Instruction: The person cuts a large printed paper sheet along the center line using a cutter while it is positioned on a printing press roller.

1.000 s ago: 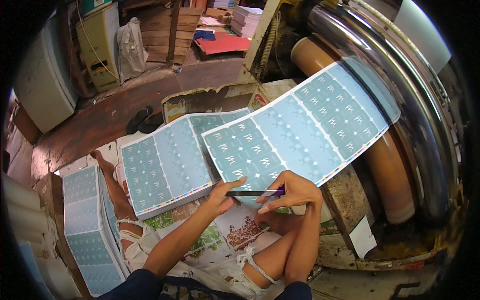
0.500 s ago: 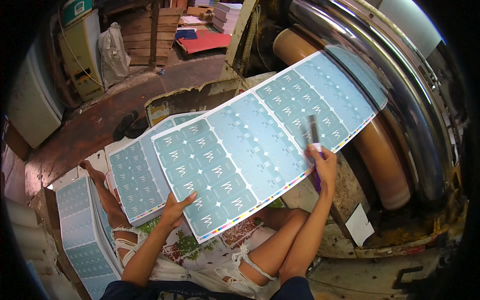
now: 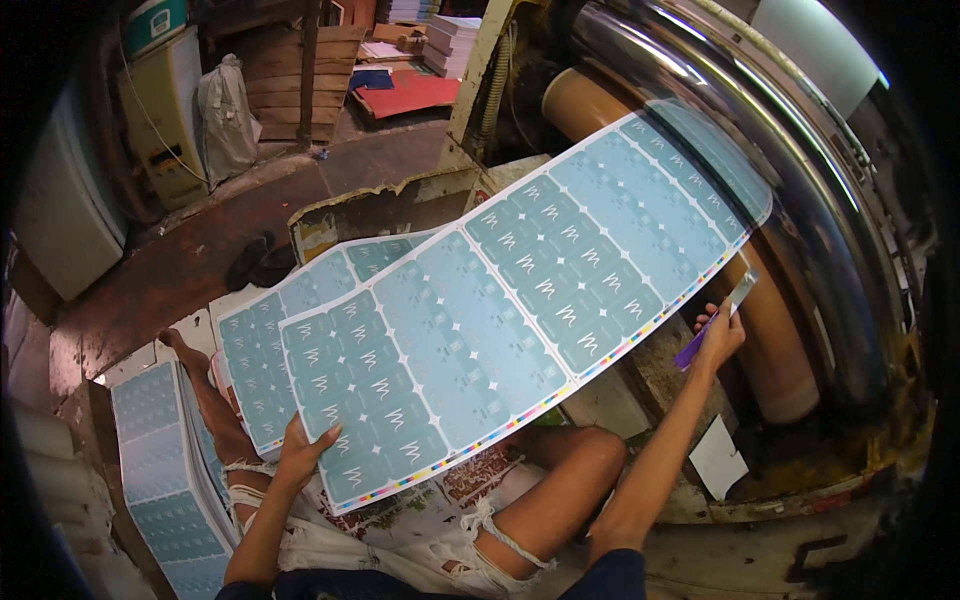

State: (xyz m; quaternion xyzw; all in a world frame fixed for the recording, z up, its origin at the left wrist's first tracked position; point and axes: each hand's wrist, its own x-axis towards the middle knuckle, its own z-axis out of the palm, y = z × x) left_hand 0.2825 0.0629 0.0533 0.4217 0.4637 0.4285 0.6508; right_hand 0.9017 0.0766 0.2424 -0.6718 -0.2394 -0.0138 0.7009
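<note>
A long printed sheet (image 3: 455, 325), pale blue and teal with a colour strip along its near edge, slopes from the rollers at the upper right down across my lap. At its lower left corner my left hand (image 3: 298, 458) pinches the edge, thumb on top. My right hand (image 3: 722, 338) is closed round a cutter knife (image 3: 690, 350) with a purple handle and a metal blade pointing up and right. That hand is beyond the sheet's right edge, near the brown roller (image 3: 775, 350). Under the held sheet lies a stack of similar sheets (image 3: 255, 345).
A shiny metal roller (image 3: 830, 260) curves down the right side, above the brown one. Another tall stack of printed sheets (image 3: 165, 450) stands at the lower left. A white scrap (image 3: 718, 458) lies on the machine's ledge. Dark sandals (image 3: 250, 260) are on the floor.
The sheet has moved down and left, with more of it out from the rollers. My left hand went with it. My right hand moved right with the knife, away from the sheet.
</note>
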